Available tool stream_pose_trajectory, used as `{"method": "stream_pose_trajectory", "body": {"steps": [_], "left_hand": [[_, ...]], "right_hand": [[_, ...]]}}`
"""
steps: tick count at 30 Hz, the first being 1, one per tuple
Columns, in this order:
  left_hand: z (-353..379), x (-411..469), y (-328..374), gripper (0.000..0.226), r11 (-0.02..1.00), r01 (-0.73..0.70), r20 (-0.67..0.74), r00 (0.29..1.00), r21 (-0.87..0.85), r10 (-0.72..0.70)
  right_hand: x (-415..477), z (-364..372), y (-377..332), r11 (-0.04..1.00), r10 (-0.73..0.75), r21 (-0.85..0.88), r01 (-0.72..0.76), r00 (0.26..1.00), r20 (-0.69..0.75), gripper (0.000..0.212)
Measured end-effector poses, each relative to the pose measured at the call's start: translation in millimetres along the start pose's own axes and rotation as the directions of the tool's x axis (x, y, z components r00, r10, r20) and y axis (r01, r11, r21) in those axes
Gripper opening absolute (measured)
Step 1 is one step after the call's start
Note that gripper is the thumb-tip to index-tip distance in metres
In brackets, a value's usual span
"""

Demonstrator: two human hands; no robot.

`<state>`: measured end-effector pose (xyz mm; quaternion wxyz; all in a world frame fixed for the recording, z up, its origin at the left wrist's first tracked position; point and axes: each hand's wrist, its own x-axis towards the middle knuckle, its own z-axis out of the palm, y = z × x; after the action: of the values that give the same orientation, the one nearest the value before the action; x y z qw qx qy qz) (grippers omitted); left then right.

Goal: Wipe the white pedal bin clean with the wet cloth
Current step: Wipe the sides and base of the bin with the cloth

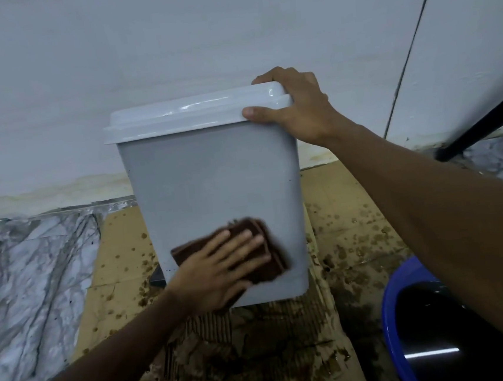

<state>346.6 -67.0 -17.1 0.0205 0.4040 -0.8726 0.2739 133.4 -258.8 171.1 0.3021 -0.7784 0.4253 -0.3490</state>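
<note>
Smooth white plastic bin (212, 175) with a folded brown cloth (276, 258) pressed low on its front.

The boxy bin stands on soggy, mud-spattered corrugated cardboard (122, 264) over a grey-veined marble floor (31, 273). The left hand (218, 270) lies flat on the coarse cloth at 6 o'clock on the front panel, its fingers (242, 240) straight and spread. The right hand (300, 108) grips the glossy, rounded lid (193, 113) at its 2 o'clock corner, fingers curled over the top, thumb on the front rim. The panel looks clean apart from tiny specks. A blue bucket (393, 299) sits at 4 o'clock.
</note>
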Motion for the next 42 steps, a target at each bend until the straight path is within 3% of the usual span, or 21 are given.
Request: {"method": "stream_pose_trajectory", "body": {"steps": [3,5,7,9,11,15,17,19,21,23,28,32,35,38,40,42], "left_hand": [[-15.5,39.3,-4.0,0.058,0.935,0.339,-0.106,0.931,-0.102,-0.349],[-17.8,68.2,16.2,0.058,0.892,0.424,-0.139,0.884,-0.158,-0.446],[-12.1,84.8,45.5,0.057,0.937,0.306,-0.120,0.937,-0.171,-0.328],[-0.5,78.5,70.8,0.061,0.992,0.075,-0.012,0.997,-0.098,-0.076],[8.8,54.5,76.2,0.068,0.993,-0.109,0.080,0.990,-0.039,0.112],[5.6,10.2,29.9,0.066,0.958,-0.282,0.075,0.956,-0.049,0.285],[-4.1,4.0,0.3,0.056,0.965,-0.261,0.040,0.965,-0.009,0.261],[-17.8,17.7,-20.3,0.053,0.999,-0.041,-0.019,0.999,-0.013,0.040],[-30.4,49.9,-25.6,0.053,0.968,0.244,-0.102,0.963,-0.058,-0.249],[-35.9,83.8,-11.0,0.054,0.931,0.345,-0.153,0.920,-0.122,-0.361],[-9.4,85.9,59.5,0.066,0.993,0.026,-0.010,1.000,-0.118,-0.028],[0.5,34.8,53.4,0.074,0.994,-0.085,0.047,0.995,-0.064,0.088],[-10.7,23.6,9.0,0.065,0.990,0.131,-0.053,0.990,-0.044,-0.133],[-33.1,54.4,-31.1,0.062,0.871,0.476,-0.155,0.858,-0.119,-0.490],[-44.8,85.8,-35.6,0.063,0.805,0.569,-0.201,0.780,-0.168,-0.593],[-45.1,110.9,-20.9,0.064,0.801,0.567,-0.200,0.777,-0.192,-0.597]], "right_hand": [[-0.3,0.0,-1.7,1.000,0.009,0.000,-0.009,1.000,-0.008,0.050],[-1.3,-0.2,-1.7,1.000,0.016,0.010,-0.016,1.000,-0.004,0.050],[-3.0,-0.9,-0.9,1.000,0.017,0.019,-0.017,1.000,-0.005,0.051],[-4.2,-1.2,-1.0,1.000,0.013,0.019,-0.013,1.000,-0.009,0.053],[-4.9,-1.3,-1.4,1.000,0.007,0.016,-0.007,1.000,-0.006,0.054],[-4.8,-0.7,0.6,1.000,0.007,0.022,-0.006,1.000,-0.019,0.050],[-4.6,0.3,-0.9,1.000,0.008,0.015,-0.008,1.000,-0.022,0.051],[-4.5,0.5,-2.2,1.000,0.014,0.014,-0.014,1.000,-0.028,0.052],[-5.0,0.3,-3.0,1.000,0.022,0.015,-0.021,0.999,-0.032,0.052],[-5.5,-0.4,-4.2,0.999,0.032,0.027,-0.031,0.999,-0.025,0.051],[-8.5,-4.5,-0.5,0.998,0.029,0.049,-0.029,1.000,-0.009,0.048],[-8.4,-3.8,2.3,0.999,0.008,0.036,-0.008,1.000,-0.012,0.050],[-7.6,-0.7,0.4,1.000,-0.001,0.026,0.002,1.000,-0.024,0.053],[-7.1,0.9,-0.8,1.000,-0.004,0.016,0.005,0.999,-0.043,0.055],[-6.9,0.8,-2.0,1.000,-0.003,0.012,0.004,0.999,-0.048,0.057],[-5.9,0.5,-0.3,1.000,-0.015,-0.006,0.014,0.999,-0.051,0.060]]}}
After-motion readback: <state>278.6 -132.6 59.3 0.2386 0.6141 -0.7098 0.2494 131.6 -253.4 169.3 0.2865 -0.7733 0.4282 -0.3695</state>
